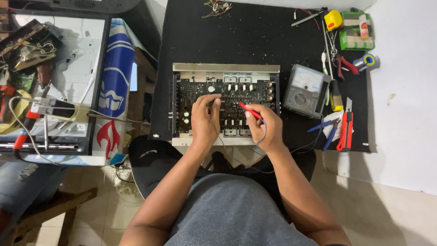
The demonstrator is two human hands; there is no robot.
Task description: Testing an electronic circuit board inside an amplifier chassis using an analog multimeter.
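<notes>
An open amplifier chassis with a dark circuit board [227, 93] lies on a black mat [246, 41]. My left hand [205, 119] rests on the board and pinches a thin black probe, its tip down on the components. My right hand [265, 125] grips a red probe [249, 110] whose tip points left onto the board's middle. A grey analogue multimeter [304, 90] sits just right of the chassis, with a thin lead running from my right hand toward it.
Right of the meter lie screwdrivers [336, 94], blue pliers [328, 130], red cutters [346, 130], a solder spool [366, 60] and a green box [356, 31]. At left, a dismantled device [54, 82] with loose wires stands on a table. My knees sit below the mat's edge.
</notes>
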